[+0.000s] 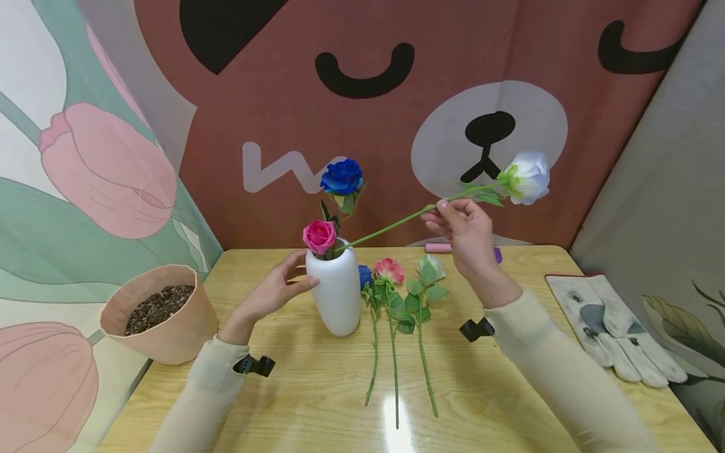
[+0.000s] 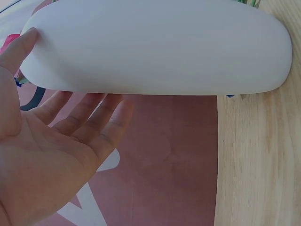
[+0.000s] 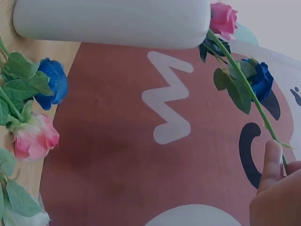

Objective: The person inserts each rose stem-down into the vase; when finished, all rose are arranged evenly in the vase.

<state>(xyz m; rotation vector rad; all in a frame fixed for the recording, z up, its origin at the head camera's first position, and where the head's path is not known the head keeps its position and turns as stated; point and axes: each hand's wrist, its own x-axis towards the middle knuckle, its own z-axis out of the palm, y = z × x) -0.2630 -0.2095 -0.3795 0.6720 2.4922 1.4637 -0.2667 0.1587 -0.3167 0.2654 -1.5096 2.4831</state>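
A white vase (image 1: 334, 296) stands upright on the table, holding a blue rose (image 1: 342, 177) and a pink rose (image 1: 320, 237). My left hand (image 1: 277, 286) holds the vase near its top, with the thumb (image 2: 23, 47) on the near side and fingers partly hidden behind. Up to the right, my right hand (image 1: 467, 233) pinches the green stem (image 3: 242, 77) of a white flower (image 1: 529, 177). That stem slants down leftward, its lower end at the vase mouth. The white bloom lies outside the right wrist view.
Beside the vase lie a pink-and-white flower (image 1: 389, 270), a white rose (image 1: 433, 267) and a blue rose (image 1: 365, 277). A peach pot (image 1: 170, 333) of dark soil stands at left. White gloves (image 1: 614, 327) lie at right. Behind the right hand is a pink cylinder (image 1: 438, 248).
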